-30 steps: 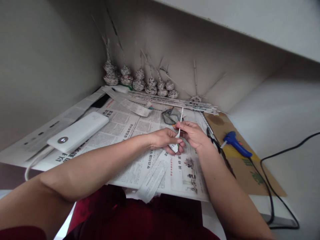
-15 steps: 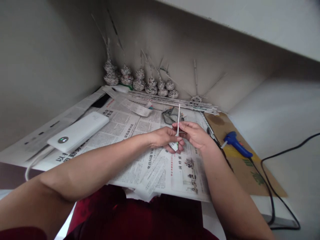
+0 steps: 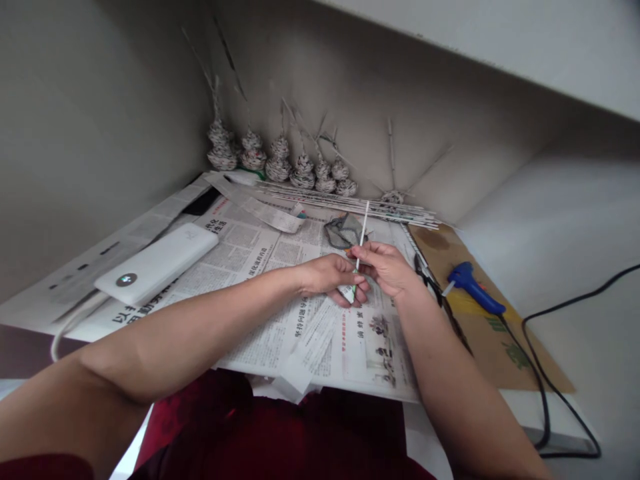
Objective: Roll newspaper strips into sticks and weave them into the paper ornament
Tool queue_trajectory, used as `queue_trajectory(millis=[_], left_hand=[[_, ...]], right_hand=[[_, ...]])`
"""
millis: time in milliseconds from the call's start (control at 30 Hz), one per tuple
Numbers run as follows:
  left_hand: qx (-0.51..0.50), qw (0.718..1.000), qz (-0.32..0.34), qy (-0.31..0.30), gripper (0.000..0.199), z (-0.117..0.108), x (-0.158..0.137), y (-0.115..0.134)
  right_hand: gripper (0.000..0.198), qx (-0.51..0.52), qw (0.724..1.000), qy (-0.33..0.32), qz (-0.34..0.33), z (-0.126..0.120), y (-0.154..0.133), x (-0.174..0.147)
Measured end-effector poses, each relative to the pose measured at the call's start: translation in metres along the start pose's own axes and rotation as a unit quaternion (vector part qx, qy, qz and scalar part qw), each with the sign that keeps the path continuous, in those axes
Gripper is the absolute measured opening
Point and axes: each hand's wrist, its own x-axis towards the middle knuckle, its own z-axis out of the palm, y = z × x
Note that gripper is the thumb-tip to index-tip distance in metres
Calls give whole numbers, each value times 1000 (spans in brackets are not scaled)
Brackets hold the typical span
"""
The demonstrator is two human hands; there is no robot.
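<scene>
Above the newspaper [image 3: 235, 267], both hands are close together around a strip of newspaper [image 3: 347, 291] that is partly rolled into a thin paper tube [image 3: 363, 227]. My left hand [image 3: 333, 279] is closed on the strip and the lower end of the tube. My right hand [image 3: 384, 265] pinches the tube higher up, thumb and fingers pressed together. The tube's white tip points up and away, leaning a little right. The strip's loose end [image 3: 295, 373] trails down toward my lap. Fingers hide part of the roll.
Several woven paper gourds [image 3: 279, 160] line the back wall, behind a bundle of paper tubes [image 3: 350, 205]. A white power bank [image 3: 160, 263] with a cable lies left. At right, a blue glue gun [image 3: 475, 288] with a black cord rests on cardboard [image 3: 525, 353], beside dark-handled scissors [image 3: 425, 273].
The tube's upper end has tilted to the right and reaches slightly higher. My right fingers have shifted on the tube, while my left hand has hardly moved.
</scene>
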Motion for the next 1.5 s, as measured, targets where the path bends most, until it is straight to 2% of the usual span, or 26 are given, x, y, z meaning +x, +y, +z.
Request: queue_trajectory(millis=[67,200,367,533,733,900,1033,1100,1233,1400,1500], left_hand=[[5,1000,-3,-1,44,-1,0,-1],[7,1000,4,8,45,-1,-1,0],[2,1000,-8,-11,43,2,-1,1],[-1,1000,-7,5,43,1,0,0],[1,1000,-11,-6,41,2,-1,1],[13,1000,-8,11,41,2,-2,2],[19,1000,-15,-16,40,3,-2,0],[23,1000,-14,-11,40,2,-2,0],[24,1000,-8,12,43,2,-2,2],[15,1000,-5,17,44,2,-1,0],[16,1000,-4,16,44,2,0,-1]], right_hand=[[27,9,1000,11,-16,-1,0,0],[33,-29,997,-74,9,-4,0,1],[26,7,1000,1,-13,-5,2,3],[30,-11,996,-81,21,-6,1,1],[22,17,1000,-18,1,-6,3,3],[27,-11,995,-91,28,-6,2,1],[22,38,999,-22,2,-5,4,3],[21,36,999,-30,-3,-6,3,3],[27,-9,996,-91,23,-9,0,1],[23,14,1000,-18,-2,-8,4,5],[22,26,999,-15,-12,-8,5,6]])
